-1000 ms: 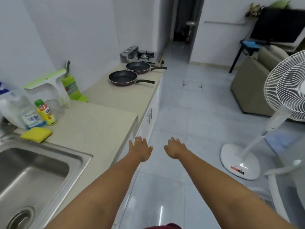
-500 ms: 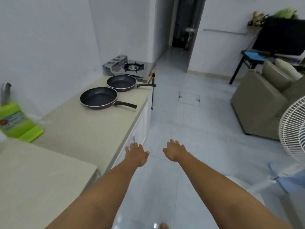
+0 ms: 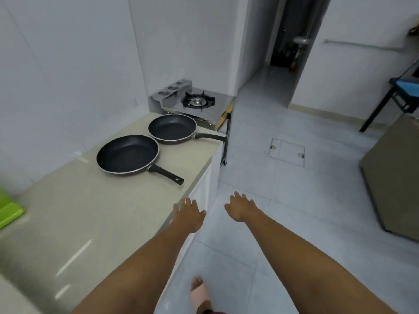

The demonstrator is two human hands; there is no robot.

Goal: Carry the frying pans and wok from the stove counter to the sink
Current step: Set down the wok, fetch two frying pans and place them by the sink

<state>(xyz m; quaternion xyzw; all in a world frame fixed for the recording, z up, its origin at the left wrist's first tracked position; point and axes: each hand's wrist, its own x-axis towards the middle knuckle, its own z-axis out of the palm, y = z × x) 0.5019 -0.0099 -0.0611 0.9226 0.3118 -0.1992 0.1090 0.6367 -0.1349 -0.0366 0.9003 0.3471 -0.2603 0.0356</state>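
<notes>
Two black frying pans lie side by side on the beige counter [image 3: 90,211]. The nearer, larger pan [image 3: 127,154] points its black handle toward me and to the right. The farther pan [image 3: 172,127] has its handle sticking out past the counter's right edge. My left hand [image 3: 189,215] hovers over the counter's front edge, fingers spread and empty, a short way in front of the nearer pan's handle. My right hand [image 3: 241,208] is out over the floor, also empty with fingers apart. No wok or sink is in view.
A steel gas stove [image 3: 196,102] stands on a lower ledge behind the pans. A green object [image 3: 9,211] sits at the counter's left edge. Tiled floor runs right of the counter to a brown sofa [image 3: 392,177] and a dark doorway [image 3: 292,37].
I have walked along the counter toward the pans; the sink, bottles and fan have dropped out of view and the pans are much closer. Both hands stay outstretched and empty.
</notes>
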